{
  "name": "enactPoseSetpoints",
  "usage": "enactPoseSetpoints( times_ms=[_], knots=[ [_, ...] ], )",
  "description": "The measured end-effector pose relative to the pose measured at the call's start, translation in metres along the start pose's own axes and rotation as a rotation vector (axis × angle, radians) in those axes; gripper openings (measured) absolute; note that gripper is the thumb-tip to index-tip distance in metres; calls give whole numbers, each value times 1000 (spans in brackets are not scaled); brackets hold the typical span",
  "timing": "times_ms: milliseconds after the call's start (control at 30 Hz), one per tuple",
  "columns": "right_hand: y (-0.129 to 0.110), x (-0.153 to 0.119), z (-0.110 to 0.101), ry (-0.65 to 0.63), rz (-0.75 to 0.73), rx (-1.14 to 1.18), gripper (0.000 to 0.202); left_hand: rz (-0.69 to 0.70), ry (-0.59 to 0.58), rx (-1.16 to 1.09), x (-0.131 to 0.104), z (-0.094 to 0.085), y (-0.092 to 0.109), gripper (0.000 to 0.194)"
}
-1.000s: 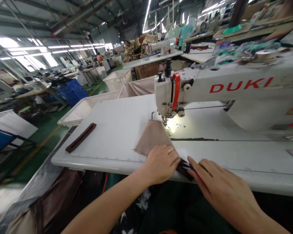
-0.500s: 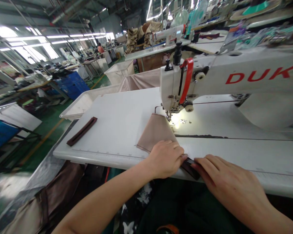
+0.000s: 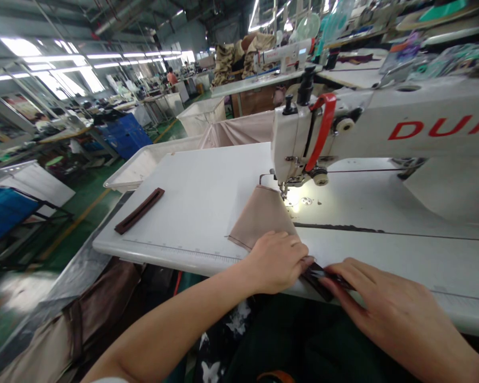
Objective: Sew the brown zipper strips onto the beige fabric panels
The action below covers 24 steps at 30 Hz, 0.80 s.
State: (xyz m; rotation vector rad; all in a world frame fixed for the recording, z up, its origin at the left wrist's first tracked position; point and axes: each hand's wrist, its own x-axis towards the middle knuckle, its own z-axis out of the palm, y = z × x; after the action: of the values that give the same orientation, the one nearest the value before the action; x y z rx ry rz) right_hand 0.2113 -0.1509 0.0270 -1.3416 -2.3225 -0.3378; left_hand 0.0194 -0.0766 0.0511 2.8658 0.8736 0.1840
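Observation:
A tan fabric piece point(image 3: 259, 213) lies on the white sewing table, its narrow end close to the needle of the sewing machine point(image 3: 293, 141). My left hand point(image 3: 277, 263) is closed over the near edge of this fabric, thumb and fingertips pressing at the end of a dark brown fabric strip point(image 3: 317, 282). Pinched between the thumb and fingers of my right hand point(image 3: 383, 303) is another part of that dark strip, at the table's front edge. My fingers hide some of the strip. A separate dark brown slotted strip point(image 3: 139, 211) rests on the left.
A ruler scale point(image 3: 199, 252) runs along the table's front edge. White bins point(image 3: 138, 166) stand beyond the table on the left. Brown cloth point(image 3: 99, 306) hangs below the table at left. A second sewing machine point(image 3: 285, 56) stands behind.
The camera view has shifted slightly. My right fingers have turned and drawn a dark part of the strip up between them. My left hand stays on the fabric.

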Motion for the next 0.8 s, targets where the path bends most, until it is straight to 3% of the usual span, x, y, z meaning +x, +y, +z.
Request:
enactPoseSetpoints(
  times_ms=[267, 500, 800],
  knots=[
    [-8, 2, 5, -5, 16, -6, 35, -4, -14, -1, 1, -1, 0, 30],
    [1, -1, 5, -66, -46, 4, 25, -15, -41, -6, 1, -3, 1, 29],
    [-8, 10, 2, -5, -37, -26, 35, -11, -35, 0, 1, -2, 1, 29]
  ],
)
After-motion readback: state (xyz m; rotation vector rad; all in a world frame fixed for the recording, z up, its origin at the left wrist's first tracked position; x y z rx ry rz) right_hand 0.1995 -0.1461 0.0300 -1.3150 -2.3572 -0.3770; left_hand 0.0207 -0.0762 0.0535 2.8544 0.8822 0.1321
